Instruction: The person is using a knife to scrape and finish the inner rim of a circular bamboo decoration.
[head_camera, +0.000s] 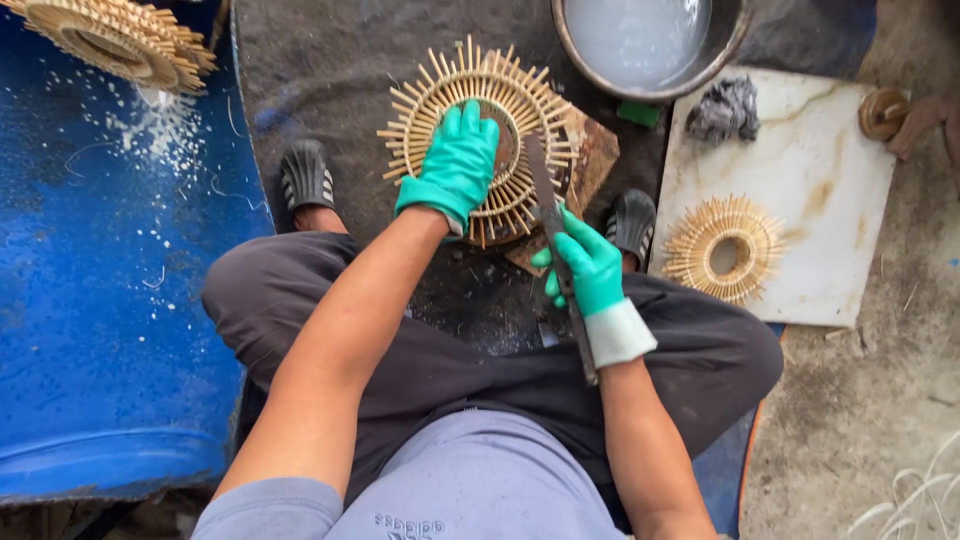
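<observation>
From the head camera, the left hand (455, 165) in a teal rubber glove lies flat, fingers spread and pressing down, on a round sunburst frame (480, 140) of pale rattan sticks radiating from woven rings. The frame rests on a brown wooden block (590, 160) on the dark mat (330, 60) between the person's two black sandals. The right hand (590, 265), also gloved in teal with a white cuff, has its grip clamped on a long dark knife (550, 205); the flat blade runs up from the fist and lies across the frame's right side, just beside the left hand's fingers.

At the mat's far edge stands a metal basin (700, 75) of cloudy water. To the right, a pale marbled board (830, 180) carries a second, smaller sunburst frame (727, 250) and a crumpled grey rag (725, 108). A third frame (120, 35) lies on the blue drum (100, 300) at left, with white shavings scattered below it.
</observation>
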